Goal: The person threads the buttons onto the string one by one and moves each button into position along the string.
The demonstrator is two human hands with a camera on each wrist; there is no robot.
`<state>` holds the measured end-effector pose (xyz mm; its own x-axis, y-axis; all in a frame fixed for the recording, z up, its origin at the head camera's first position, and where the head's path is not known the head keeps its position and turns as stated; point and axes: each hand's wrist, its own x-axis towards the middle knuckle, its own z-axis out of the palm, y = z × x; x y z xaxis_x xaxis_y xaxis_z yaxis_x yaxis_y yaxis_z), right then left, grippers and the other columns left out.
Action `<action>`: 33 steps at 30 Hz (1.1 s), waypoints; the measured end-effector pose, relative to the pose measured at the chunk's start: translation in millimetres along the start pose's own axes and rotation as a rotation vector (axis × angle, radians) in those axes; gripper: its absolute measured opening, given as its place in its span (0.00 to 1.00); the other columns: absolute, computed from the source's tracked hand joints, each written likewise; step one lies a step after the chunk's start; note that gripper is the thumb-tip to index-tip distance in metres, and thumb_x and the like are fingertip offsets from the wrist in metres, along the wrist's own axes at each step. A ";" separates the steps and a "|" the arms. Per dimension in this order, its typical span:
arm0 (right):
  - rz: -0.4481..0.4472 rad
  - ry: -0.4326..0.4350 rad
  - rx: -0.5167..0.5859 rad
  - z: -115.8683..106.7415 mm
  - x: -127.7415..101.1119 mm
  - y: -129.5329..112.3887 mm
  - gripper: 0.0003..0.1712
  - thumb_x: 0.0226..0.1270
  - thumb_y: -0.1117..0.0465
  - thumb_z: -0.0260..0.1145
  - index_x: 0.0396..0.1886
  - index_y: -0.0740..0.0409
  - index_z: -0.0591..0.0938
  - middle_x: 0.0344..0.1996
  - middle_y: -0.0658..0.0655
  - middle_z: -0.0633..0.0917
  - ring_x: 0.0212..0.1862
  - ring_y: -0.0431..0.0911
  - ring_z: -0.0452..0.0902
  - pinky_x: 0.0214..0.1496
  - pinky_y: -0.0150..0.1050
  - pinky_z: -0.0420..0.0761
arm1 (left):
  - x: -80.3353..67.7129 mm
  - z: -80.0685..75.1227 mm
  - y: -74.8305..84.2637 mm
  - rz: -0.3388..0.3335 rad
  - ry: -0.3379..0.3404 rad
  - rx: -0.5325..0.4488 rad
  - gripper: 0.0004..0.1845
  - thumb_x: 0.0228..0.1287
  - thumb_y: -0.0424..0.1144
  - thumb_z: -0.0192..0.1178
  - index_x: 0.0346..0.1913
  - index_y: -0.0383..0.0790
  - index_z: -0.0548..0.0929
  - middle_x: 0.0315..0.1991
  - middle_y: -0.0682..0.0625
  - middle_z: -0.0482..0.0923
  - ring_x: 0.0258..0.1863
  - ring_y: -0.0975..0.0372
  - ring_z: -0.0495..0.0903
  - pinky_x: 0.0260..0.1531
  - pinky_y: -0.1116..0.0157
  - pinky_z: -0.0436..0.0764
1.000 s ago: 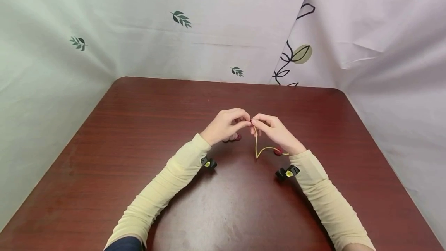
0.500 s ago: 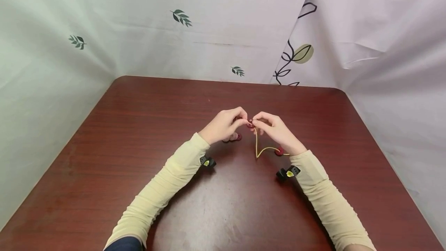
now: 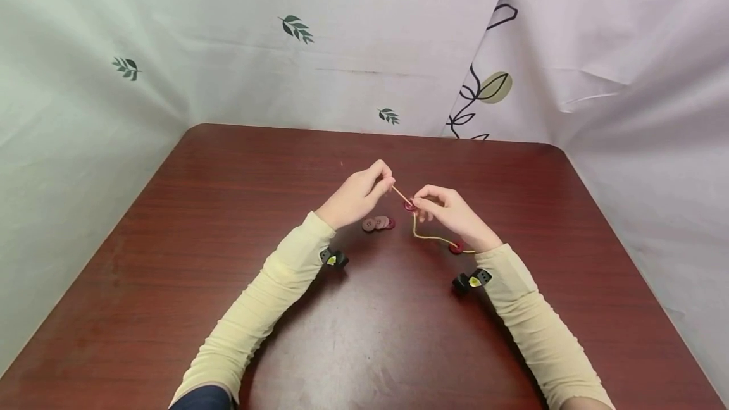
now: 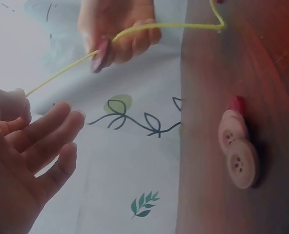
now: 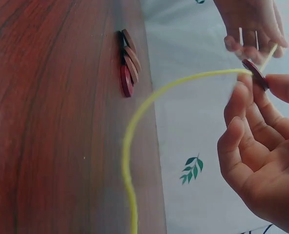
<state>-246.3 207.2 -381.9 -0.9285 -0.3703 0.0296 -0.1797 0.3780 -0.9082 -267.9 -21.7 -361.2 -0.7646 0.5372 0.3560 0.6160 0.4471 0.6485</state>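
My left hand point(image 3: 355, 196) pinches the end of a yellow string point(image 4: 61, 74) between thumb and index finger, its other fingers loosely spread. The string runs taut from there through a dark red button point(image 5: 255, 74). My right hand point(image 3: 452, 215) pinches that button at its edge, above the table. From the button the string hangs down in a curve to the tabletop, where it meets a second red button point(image 3: 455, 248) near my right wrist.
An overlapping row of loose buttons lies on the dark wooden table point(image 3: 256, 207) by my left hand: brownish-pink buttons point(image 4: 242, 163) and a red one point(image 4: 236, 104). Patterned white cloth point(image 3: 239, 37) hangs behind the table.
My left hand has moved up and left from the button, drawing the string out through it. The loose button row has come into fuller view. My right hand stays nearly in place.
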 end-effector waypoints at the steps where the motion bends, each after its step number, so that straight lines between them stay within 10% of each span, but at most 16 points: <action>1: 0.007 -0.002 -0.005 -0.9 0.2 0.5 0.10 0.71 0.59 0.60 0.41 0.63 0.80 0.26 0.56 0.83 0.28 0.49 0.77 0.34 0.42 0.80 | 0.0 -1.4 0.0 -0.001 0.008 -0.002 0.06 0.76 0.41 0.47 0.41 0.43 0.70 0.34 0.44 0.79 0.28 0.61 0.72 0.31 0.67 0.72; 13: 0.079 -0.091 -0.101 -17.9 1.4 11.4 0.11 0.68 0.56 0.64 0.36 0.61 0.81 0.16 0.48 0.73 0.21 0.40 0.66 0.27 0.33 0.66 | -3.3 -15.1 -1.0 0.031 0.041 0.002 0.07 0.74 0.43 0.50 0.37 0.47 0.73 0.24 0.52 0.74 0.22 0.62 0.70 0.28 0.68 0.70; 26: 0.108 -0.210 -0.223 -32.5 0.0 25.1 0.10 0.68 0.58 0.63 0.35 0.62 0.82 0.17 0.50 0.73 0.21 0.39 0.66 0.27 0.32 0.67 | -7.2 -44.9 -8.2 0.144 -0.269 0.004 0.08 0.71 0.40 0.53 0.33 0.44 0.75 0.21 0.57 0.69 0.20 0.67 0.66 0.27 0.68 0.67; 33: 0.113 -0.331 -0.321 -42.0 -0.4 35.8 0.09 0.67 0.59 0.63 0.32 0.61 0.83 0.16 0.50 0.76 0.19 0.39 0.72 0.26 0.31 0.71 | -12.4 -62.6 -14.4 0.080 -0.372 0.009 0.07 0.66 0.38 0.61 0.28 0.44 0.79 0.19 0.58 0.71 0.19 0.67 0.69 0.23 0.70 0.68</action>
<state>-266.0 256.4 -396.8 -0.8040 -0.5423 -0.2438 -0.2232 0.6554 -0.7216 -279.2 -79.6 -332.8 -0.5941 0.7929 0.1352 0.6740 0.3990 0.6217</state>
